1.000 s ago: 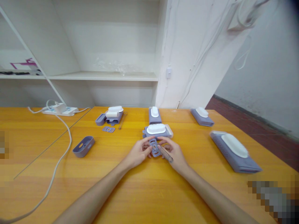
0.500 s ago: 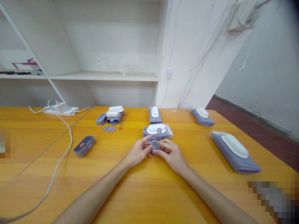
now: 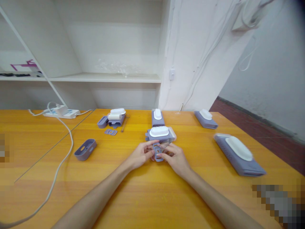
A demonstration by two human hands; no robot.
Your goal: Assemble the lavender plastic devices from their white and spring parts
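A small grey-purple plastic plate with cut-outs (image 3: 157, 152) is pinched between my left hand (image 3: 140, 155) and my right hand (image 3: 175, 157). A coil spring (image 3: 166, 144), blurred, sticks out from the plate toward the upper right, over my right fingers. Whether it is fixed to the plate I cannot tell. Just beyond my fingers lies a grey-purple case with a white bristled brush (image 3: 159, 131) on top. To the left, an open grey-purple oval shell (image 3: 85, 149) rests on the table.
Farther left are another flat cut-out plate (image 3: 111, 132), a second spring (image 3: 125, 123) and a case with white parts (image 3: 116, 116). More cases stand at the back (image 3: 158, 118), back right (image 3: 206, 119) and right (image 3: 239, 155). A white cable (image 3: 58, 171) crosses the left side from a power strip (image 3: 62, 112).
The spring has tipped from upright to leaning right. The plate has turned to face me more squarely. Both hands stay in nearly the same place.
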